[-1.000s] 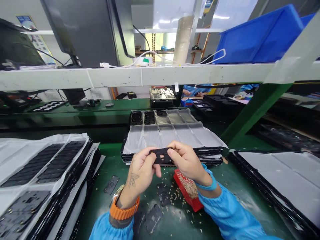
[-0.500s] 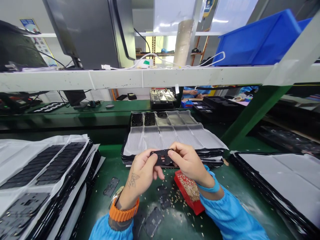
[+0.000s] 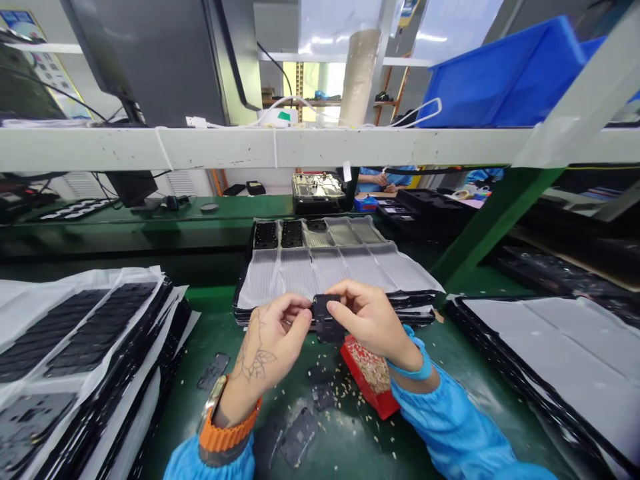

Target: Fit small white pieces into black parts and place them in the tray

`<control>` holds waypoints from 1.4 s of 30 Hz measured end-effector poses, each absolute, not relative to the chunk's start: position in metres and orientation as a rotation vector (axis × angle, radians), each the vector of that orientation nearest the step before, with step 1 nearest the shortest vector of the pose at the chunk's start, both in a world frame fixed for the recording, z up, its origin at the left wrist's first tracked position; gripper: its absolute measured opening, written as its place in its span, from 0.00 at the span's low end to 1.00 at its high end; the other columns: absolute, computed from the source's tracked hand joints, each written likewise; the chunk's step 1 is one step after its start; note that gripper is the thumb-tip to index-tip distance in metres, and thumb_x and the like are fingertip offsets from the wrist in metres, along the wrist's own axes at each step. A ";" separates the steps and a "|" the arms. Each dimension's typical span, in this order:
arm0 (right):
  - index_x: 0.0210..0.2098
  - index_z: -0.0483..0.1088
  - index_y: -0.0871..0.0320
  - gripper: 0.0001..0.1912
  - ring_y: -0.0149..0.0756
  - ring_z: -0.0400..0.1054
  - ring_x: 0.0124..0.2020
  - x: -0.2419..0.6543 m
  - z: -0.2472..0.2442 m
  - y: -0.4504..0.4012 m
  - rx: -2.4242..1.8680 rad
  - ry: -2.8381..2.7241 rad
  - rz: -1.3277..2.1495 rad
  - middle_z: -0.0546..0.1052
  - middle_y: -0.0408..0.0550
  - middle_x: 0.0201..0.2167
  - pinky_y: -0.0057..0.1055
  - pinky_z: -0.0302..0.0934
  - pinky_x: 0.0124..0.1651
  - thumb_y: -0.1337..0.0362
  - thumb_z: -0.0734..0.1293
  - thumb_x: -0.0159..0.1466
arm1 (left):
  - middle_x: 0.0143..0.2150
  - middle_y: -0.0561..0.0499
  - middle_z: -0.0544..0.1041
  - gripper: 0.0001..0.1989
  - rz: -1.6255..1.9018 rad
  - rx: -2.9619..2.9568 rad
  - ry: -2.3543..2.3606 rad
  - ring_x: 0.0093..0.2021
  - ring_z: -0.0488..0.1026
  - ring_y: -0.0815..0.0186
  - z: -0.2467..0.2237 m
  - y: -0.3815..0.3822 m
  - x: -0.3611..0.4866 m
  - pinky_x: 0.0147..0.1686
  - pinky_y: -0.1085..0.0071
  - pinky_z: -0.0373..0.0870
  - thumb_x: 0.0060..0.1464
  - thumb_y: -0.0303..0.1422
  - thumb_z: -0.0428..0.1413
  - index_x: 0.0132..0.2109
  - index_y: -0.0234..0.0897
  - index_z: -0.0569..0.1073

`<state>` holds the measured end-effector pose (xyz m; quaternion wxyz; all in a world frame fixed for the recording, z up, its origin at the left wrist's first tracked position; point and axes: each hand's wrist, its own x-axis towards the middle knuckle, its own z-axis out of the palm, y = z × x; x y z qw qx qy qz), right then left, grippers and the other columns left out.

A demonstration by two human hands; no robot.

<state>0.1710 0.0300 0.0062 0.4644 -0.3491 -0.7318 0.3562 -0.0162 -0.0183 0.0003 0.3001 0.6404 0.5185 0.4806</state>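
A flat black plastic part [image 3: 327, 321] is upright between my hands, above the green table. My right hand [image 3: 367, 319] pinches it, thumb on its face and fingers behind. My left hand [image 3: 275, 337] is at the part's left edge, with thumb and fingers close together; whether it grips the edge is unclear. Below my right hand, a red box [image 3: 373, 380] holds many small beige pieces, some scattered around it. Dark flat parts lie under my hands, among them one [image 3: 300, 437] near the front and one [image 3: 214, 371] beside my left wrist.
Behind my hands is a stack of white-lined trays [image 3: 320, 267]. More stacked trays stand at the left [image 3: 115, 347] and right [image 3: 550, 347]. A white shelf beam [image 3: 300, 148] crosses above, bearing a blue bin [image 3: 500, 80]. A person's hands [image 3: 385, 181] show beyond.
The black part has turned from lengthwise to upright in my right hand. My left thumb has moved off its face to its left edge. The whole view has shifted slightly.
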 end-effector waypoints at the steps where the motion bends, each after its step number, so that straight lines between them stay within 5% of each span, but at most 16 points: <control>1: 0.35 0.77 0.60 0.08 0.28 0.62 0.21 0.171 0.006 0.029 -0.869 -1.841 0.844 0.71 0.41 0.20 0.25 0.58 0.24 0.62 0.68 0.62 | 0.34 0.50 0.82 0.08 1.285 1.709 1.380 0.32 0.79 0.65 0.002 -0.019 -0.016 0.35 0.72 0.74 0.61 0.35 0.57 0.41 0.37 0.78; 11: 0.38 0.80 0.60 0.09 0.28 0.66 0.25 0.175 0.007 0.025 -0.671 -2.099 0.497 0.75 0.42 0.25 0.27 0.61 0.30 0.70 0.66 0.65 | 0.23 0.55 0.74 0.09 1.151 1.833 1.427 0.24 0.68 0.69 0.004 -0.018 -0.013 0.27 0.74 0.63 0.56 0.31 0.54 0.31 0.37 0.77; 20: 0.40 0.79 0.60 0.10 0.33 0.69 0.32 0.178 0.003 0.021 -0.537 -2.198 0.237 0.75 0.48 0.31 0.31 0.62 0.35 0.73 0.64 0.69 | 0.24 0.51 0.80 0.12 1.066 1.893 1.529 0.24 0.73 0.66 0.004 -0.018 -0.010 0.27 0.72 0.64 0.55 0.31 0.53 0.30 0.37 0.80; 33: 0.42 0.78 0.63 0.10 0.34 0.69 0.32 0.172 0.001 0.015 -0.526 -2.126 0.226 0.75 0.48 0.32 0.31 0.64 0.35 0.74 0.64 0.70 | 0.19 0.55 0.71 0.10 1.249 1.656 1.487 0.21 0.66 0.69 -0.002 -0.017 -0.002 0.23 0.73 0.59 0.50 0.33 0.52 0.28 0.36 0.77; 38: 0.42 0.77 0.60 0.09 0.33 0.69 0.30 0.175 0.002 0.016 -0.601 -2.109 0.311 0.75 0.46 0.31 0.31 0.63 0.34 0.73 0.64 0.69 | 0.22 0.56 0.70 0.06 1.320 1.660 1.442 0.23 0.63 0.71 -0.005 -0.014 0.000 0.25 0.74 0.59 0.53 0.32 0.54 0.29 0.37 0.72; 42: 0.47 0.74 0.57 0.09 0.33 0.75 0.35 0.176 -0.002 0.023 -0.755 -1.858 0.505 0.79 0.46 0.37 0.30 0.70 0.37 0.70 0.65 0.69 | 0.37 0.53 0.77 0.09 1.304 1.626 1.297 0.30 0.69 0.69 -0.009 -0.013 0.002 0.32 0.73 0.67 0.58 0.35 0.59 0.44 0.38 0.71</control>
